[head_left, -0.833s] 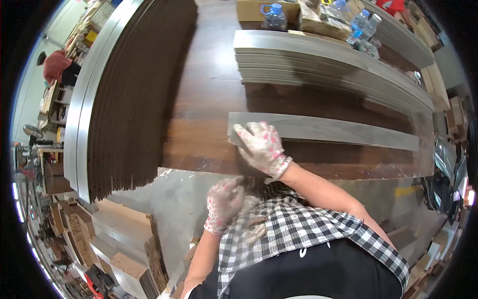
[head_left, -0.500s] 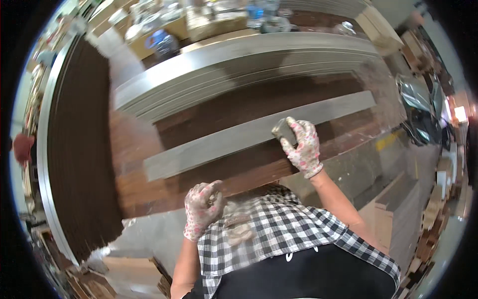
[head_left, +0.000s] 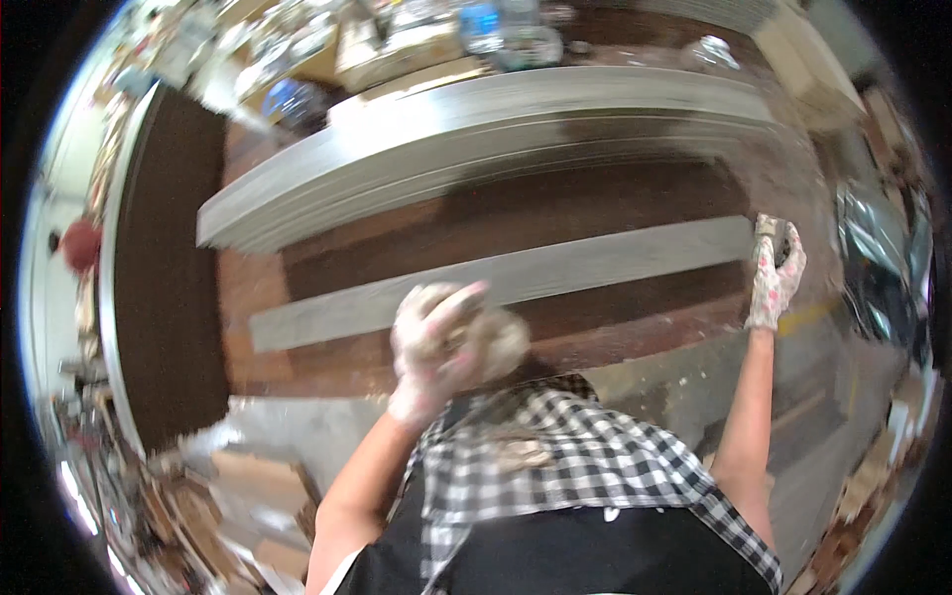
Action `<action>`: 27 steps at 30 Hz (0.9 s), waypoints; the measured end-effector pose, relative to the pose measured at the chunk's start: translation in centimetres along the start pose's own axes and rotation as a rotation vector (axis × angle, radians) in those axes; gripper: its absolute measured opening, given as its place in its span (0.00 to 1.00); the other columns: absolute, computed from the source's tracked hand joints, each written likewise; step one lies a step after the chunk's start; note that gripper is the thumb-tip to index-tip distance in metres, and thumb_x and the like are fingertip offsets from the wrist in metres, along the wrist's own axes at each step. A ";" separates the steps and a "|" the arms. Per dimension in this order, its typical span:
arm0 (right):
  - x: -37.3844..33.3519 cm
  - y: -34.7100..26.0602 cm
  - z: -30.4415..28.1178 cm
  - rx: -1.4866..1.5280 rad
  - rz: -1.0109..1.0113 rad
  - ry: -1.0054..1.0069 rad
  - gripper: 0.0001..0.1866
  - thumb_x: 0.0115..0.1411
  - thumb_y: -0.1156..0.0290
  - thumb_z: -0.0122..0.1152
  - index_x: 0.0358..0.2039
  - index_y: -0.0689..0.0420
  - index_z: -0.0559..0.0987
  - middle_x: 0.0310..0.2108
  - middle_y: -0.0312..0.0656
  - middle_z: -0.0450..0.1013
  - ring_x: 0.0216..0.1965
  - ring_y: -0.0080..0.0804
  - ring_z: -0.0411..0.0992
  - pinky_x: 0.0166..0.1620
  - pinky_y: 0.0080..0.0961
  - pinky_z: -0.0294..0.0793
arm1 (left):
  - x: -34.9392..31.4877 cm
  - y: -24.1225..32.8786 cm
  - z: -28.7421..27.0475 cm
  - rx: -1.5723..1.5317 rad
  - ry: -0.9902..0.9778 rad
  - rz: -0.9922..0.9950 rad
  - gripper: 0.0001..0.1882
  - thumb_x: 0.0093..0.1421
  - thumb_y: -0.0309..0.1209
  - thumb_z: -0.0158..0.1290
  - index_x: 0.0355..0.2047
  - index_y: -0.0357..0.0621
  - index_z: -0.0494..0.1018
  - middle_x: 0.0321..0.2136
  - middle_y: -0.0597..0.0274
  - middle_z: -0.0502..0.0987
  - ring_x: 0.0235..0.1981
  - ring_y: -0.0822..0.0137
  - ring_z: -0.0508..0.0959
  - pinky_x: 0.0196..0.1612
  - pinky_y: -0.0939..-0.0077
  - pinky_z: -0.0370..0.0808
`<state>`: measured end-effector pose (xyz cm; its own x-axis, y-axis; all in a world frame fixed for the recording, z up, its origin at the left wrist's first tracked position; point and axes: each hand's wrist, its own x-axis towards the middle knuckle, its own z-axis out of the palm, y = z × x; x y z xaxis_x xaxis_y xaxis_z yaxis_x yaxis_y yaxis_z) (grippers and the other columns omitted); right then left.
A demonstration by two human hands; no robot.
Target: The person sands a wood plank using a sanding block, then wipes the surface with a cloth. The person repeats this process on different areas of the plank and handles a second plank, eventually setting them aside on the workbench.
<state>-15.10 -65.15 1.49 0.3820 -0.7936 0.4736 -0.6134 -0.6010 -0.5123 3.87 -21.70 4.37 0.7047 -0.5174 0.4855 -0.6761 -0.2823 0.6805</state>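
Observation:
A long flat grey strip [head_left: 605, 261] lies across the brown table in front of me. At its right end my right hand [head_left: 776, 285], in a floral glove, is closed round a small grey block [head_left: 767, 228] with a pale edge. My left hand [head_left: 426, 347], gloved alike and smeared by motion, is raised near the table's front edge, left of the middle. Its fingers are curled round a crumpled pale cloth [head_left: 504, 342], which looks like a rag. The cloth partly covers my view of the table's front edge.
Behind the strip lies a stack of long grey strips [head_left: 476, 111]. Another tall stack [head_left: 169, 268] of dark-sided panels stands at the left. Boxes and bottles [head_left: 297, 104] crowd the far side, and a glossy dark bundle [head_left: 873, 268] is at the right.
My right hand has moved right with the block, from the strip's middle to its right end. My left hand has risen from beside the apron toward the table with the cloth.

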 end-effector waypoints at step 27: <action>-8.7 -9.9 12.7 1.091 0.035 -0.333 0.24 0.68 0.81 0.51 0.65 0.62 0.63 0.60 0.52 0.69 0.56 0.36 0.71 0.61 0.30 0.69 | -9.0 -13.2 -7.5 0.585 0.196 -0.321 0.27 0.49 0.40 0.61 0.49 0.43 0.74 0.51 0.45 0.72 0.52 0.43 0.73 0.54 0.47 0.71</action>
<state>-3.58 -53.51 -6.71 0.6405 -0.6998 0.3163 0.2379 -0.2109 -0.9481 8.08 -7.28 -4.85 0.8779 -0.1959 0.4370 -0.3939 -0.8144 0.4262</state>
